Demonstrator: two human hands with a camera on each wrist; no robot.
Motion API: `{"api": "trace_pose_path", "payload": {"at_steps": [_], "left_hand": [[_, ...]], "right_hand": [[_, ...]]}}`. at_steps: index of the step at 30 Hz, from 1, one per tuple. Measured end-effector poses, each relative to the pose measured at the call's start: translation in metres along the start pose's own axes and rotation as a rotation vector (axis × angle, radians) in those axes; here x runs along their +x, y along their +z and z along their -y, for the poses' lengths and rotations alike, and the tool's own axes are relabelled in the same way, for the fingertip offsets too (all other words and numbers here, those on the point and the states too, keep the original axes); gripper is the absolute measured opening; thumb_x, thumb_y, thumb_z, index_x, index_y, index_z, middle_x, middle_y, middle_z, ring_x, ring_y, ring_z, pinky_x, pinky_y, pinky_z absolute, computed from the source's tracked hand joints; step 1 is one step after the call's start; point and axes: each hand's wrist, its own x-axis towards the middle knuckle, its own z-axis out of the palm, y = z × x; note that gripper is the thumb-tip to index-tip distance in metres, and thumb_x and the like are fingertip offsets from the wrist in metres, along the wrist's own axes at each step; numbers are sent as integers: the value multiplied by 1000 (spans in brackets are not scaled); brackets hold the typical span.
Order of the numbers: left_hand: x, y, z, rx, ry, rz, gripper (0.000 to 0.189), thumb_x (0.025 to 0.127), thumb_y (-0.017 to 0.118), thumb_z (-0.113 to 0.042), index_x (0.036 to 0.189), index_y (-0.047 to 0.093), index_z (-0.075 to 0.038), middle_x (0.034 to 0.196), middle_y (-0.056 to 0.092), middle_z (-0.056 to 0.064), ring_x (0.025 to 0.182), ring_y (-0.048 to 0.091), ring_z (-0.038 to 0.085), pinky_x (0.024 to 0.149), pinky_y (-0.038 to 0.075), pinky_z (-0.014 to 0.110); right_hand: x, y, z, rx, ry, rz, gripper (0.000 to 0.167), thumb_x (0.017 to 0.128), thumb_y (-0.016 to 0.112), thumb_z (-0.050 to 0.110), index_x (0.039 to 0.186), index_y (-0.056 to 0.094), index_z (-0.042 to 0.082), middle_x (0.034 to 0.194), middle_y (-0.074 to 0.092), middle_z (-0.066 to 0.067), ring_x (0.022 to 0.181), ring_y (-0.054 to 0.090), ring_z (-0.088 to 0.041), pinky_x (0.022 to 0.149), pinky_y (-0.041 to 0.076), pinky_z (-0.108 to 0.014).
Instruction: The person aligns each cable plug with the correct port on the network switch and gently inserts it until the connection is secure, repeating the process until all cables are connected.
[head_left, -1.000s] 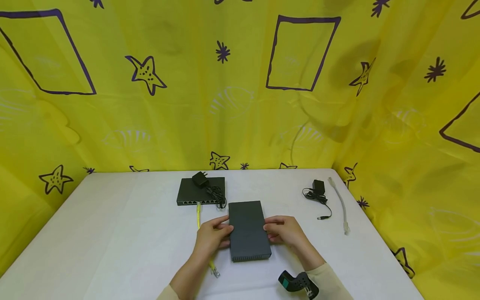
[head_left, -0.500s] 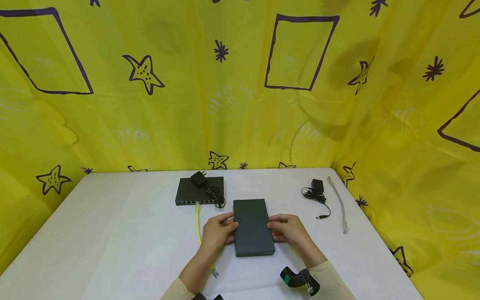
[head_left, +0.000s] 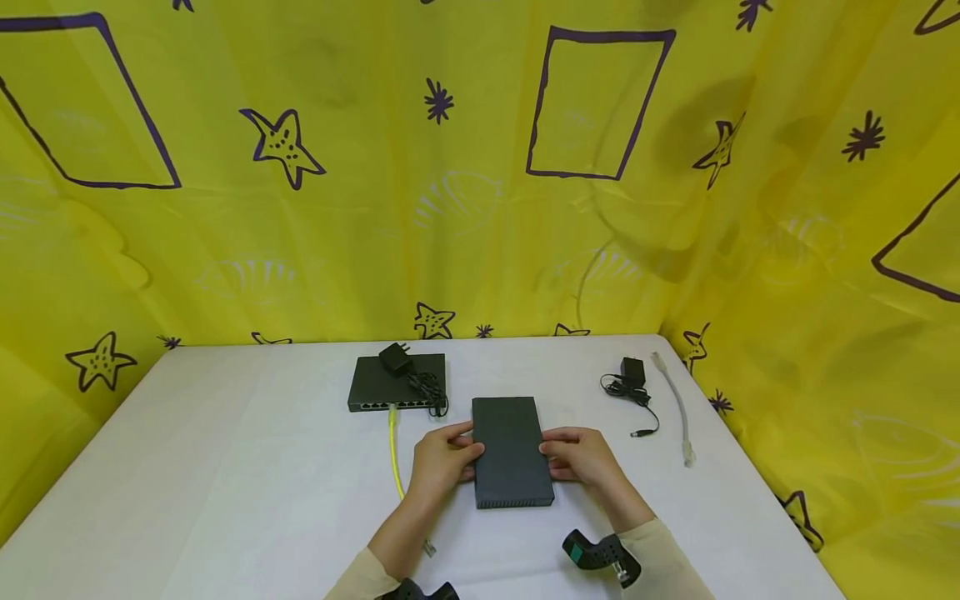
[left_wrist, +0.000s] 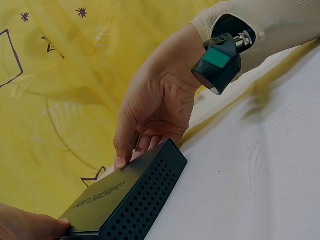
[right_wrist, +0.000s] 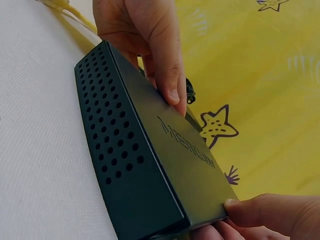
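Observation:
Both hands hold a dark network switch (head_left: 512,454) in the middle of the table, its short vented side (right_wrist: 107,115) toward the person. The left hand (head_left: 441,458) pinches one long edge, thumb on top and fingers below. Opposite it, the right hand (head_left: 579,454) pinches the other long edge the same way. In the right wrist view, lettering shows on the top of the switch. Behind it lies a second black network switch (head_left: 367,383), with a power adapter (head_left: 396,360) and its bundled cord on top. A yellow Ethernet cable (head_left: 394,450) is plugged into that switch's front and runs behind the left forearm.
At the back right lie another power adapter (head_left: 632,372) with a coiled cord and a grey Ethernet cable (head_left: 674,400). The white table (head_left: 225,467) is bounded by a yellow patterned curtain (head_left: 360,208). A black camera mount (head_left: 600,557) sits on the right wrist.
Both hands have carried the held switch a little to the right and slightly away from the person. The other things on the table stay where they were.

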Motion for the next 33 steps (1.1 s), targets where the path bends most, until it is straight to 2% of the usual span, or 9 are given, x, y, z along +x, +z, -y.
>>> {"api": "trace_pose_path", "payload": {"at_steps": [12, 17, 22, 28, 33], "left_hand": [[0, -2, 0, 4, -6, 18, 43, 83, 75, -3, 124, 66, 0, 96, 71, 14, 60, 67, 13, 56, 60, 29], [4, -2, 1, -15, -7, 14, 38, 86, 72, -6, 123, 66, 1, 97, 71, 15, 58, 67, 14, 55, 60, 30], [15, 3, -1, 16, 12, -21, 36, 87, 70, -8, 123, 67, 0, 97, 72, 15, 59, 66, 13, 53, 59, 28], [28, 9, -3, 79, 33, -90, 37, 86, 71, -8, 122, 66, 1, 90, 71, 13, 48, 59, 9, 49, 57, 25], [30, 11, -4, 135, 58, -116, 34, 86, 72, -9, 119, 69, 0, 86, 71, 10, 46, 57, 9, 47, 55, 23]], "right_hand": [[0, 0, 3, -17, 18, 32, 33, 87, 67, 3, 118, 65, -9, 78, 64, -4, 63, 58, -13, 55, 56, -24], [-6, 0, 5, -85, 19, 66, 42, 88, 69, 8, 126, 60, -7, 95, 69, -9, 75, 63, -15, 61, 59, -29], [-18, -4, 4, -107, 9, 87, 51, 87, 72, 9, 133, 56, -5, 111, 68, -14, 85, 67, -16, 64, 60, -33], [-36, -4, -4, -66, -11, 109, 51, 85, 72, 4, 131, 55, -8, 107, 65, -14, 78, 65, -16, 63, 61, -35], [-44, -1, -8, -26, -46, 89, 48, 83, 71, -2, 127, 56, -12, 99, 63, -12, 75, 63, -14, 65, 62, -35]]}}
